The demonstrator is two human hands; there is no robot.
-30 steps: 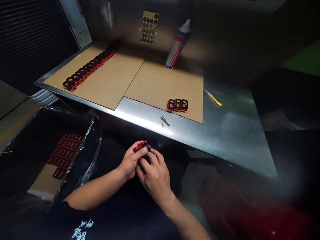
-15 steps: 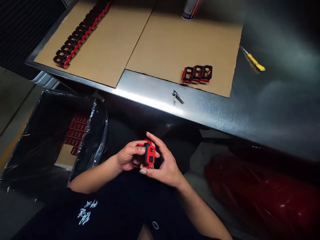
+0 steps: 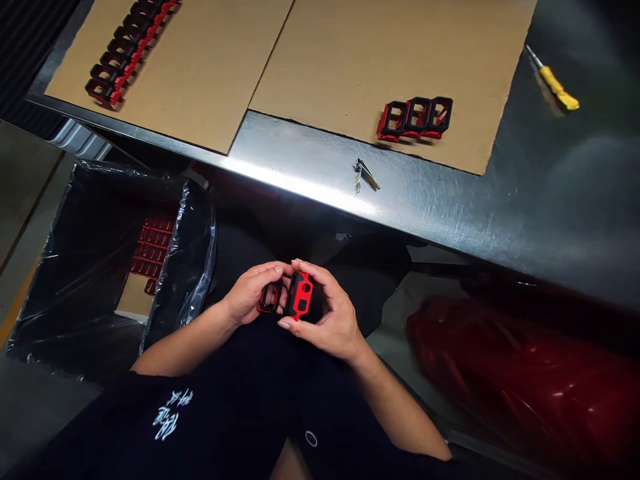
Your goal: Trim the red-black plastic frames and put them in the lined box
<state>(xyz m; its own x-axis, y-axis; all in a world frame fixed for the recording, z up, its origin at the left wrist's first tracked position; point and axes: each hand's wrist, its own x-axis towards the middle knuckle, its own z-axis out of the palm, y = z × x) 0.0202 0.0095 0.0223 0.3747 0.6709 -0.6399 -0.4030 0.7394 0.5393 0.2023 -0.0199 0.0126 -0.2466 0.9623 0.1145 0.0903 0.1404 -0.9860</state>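
Note:
Above my lap, my right hand [image 3: 334, 317] grips a red-and-black plastic housing [image 3: 302, 297] by its two ends, thumb at the near end and fingertips at the far end. Its red face, with a round and a square opening, is turned to the right. Close beside it, my left hand [image 3: 247, 290] is closed around a second red-and-black plastic frame [image 3: 270, 298], partly hidden by the fingers. Some left fingers lie between the two pieces; whether the pieces touch, I cannot tell.
Three similar frames [image 3: 415, 119] stand on cardboard [image 3: 325, 73] upon the metal table [image 3: 410, 207]. Another row [image 3: 117, 63] lines the left. Nail clippers [image 3: 367, 175] and a yellow-handled screwdriver [image 3: 557, 87] lie there. A plastic-lined bin [image 3: 65, 267] holds more parts; a red bag [image 3: 515, 360] sits right.
My left thumb has come off the housing in my right hand and moved up. The two pieces are a little farther apart. The view has shifted, and the can at the back is out of sight.

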